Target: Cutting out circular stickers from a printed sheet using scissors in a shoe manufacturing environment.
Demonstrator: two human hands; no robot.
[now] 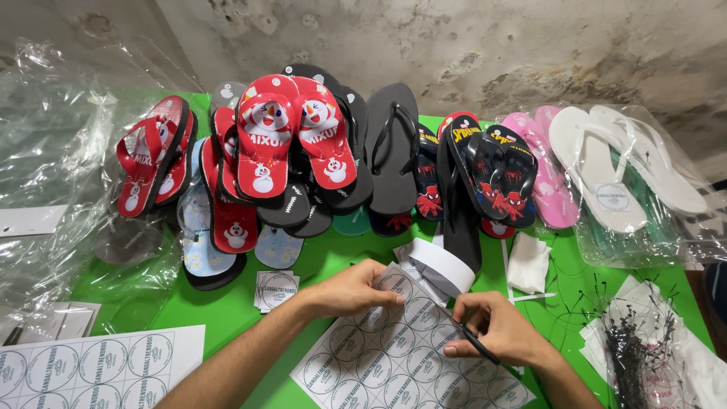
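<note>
**Hands at work on a sheet of round stickers**

Both forearms reach in from the bottom edge onto a green table [227,307]. Largest of all is the heap of flip-flops along the far side, against a rough grey wall [469,45]: red flip-flops with snowman prints [284,136] at the top of the pile, a plain black pair [391,148] upright beside them, black ones with red figures [496,178] next, then a pink pair [541,174] and white flip-flops in clear wrap [617,170] at the far right. Crumpled clear plastic bags [45,167] cover the left side of the table.

Nearer, the sticker sheet [394,360] lies tilted under the hands, printed with rows of round labels. A second sheet of the same labels [91,367] lies flat at the lower left, well apart. At the lower right sits a bundle of thin black tag fasteners [628,356] on white paper, and a folded white tissue [528,265] lies just beyond the right hand. A small stack of cut-out labels [276,289] rests beside the left wrist.

The left hand [352,291] lies partly curled with its fingertips pressing on the sheet's upper edge. The right hand [496,329] is closed around a thin black tool [477,344], its tip touching the sheet, while a strip of white backing paper [443,269] curls up between the two hands
</note>
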